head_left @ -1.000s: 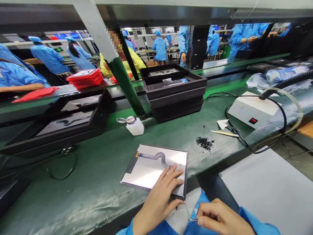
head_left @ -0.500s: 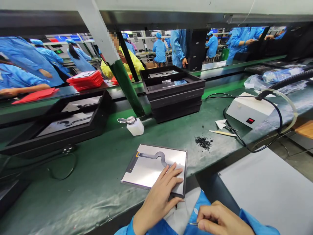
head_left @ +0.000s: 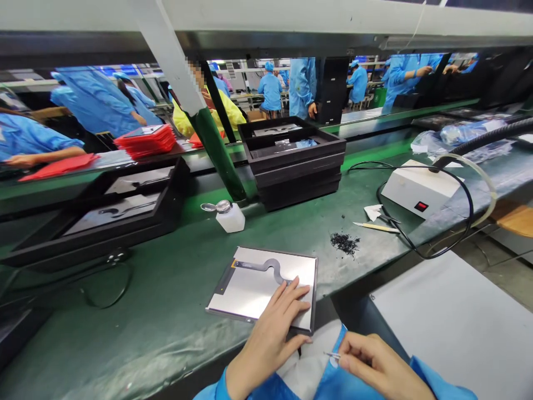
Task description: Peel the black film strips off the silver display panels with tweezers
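Note:
A flat silvery panel [head_left: 254, 283] with a grey flex cable [head_left: 270, 266] across its back lies on the green bench mat, overhanging the near edge. My left hand [head_left: 270, 333] rests flat on its near right corner, fingers spread. My right hand [head_left: 375, 366] is below the bench edge, fingers pinched on thin metal tweezers [head_left: 332, 354] whose tip points left toward the panel's corner.
A white solvent bottle [head_left: 229, 215] stands behind the panel. Stacked black trays [head_left: 297, 164] sit at centre back, more black trays [head_left: 116, 214] at left. A pile of black scraps [head_left: 345, 242], a white control box [head_left: 420, 191] with cables, and a wooden stick [head_left: 377, 226] lie right. Co-workers in blue sit beyond.
My right hand has risen slightly with the tweezers, nearer the panel's corner. My left hand stays on the panel. The view has tilted a little.

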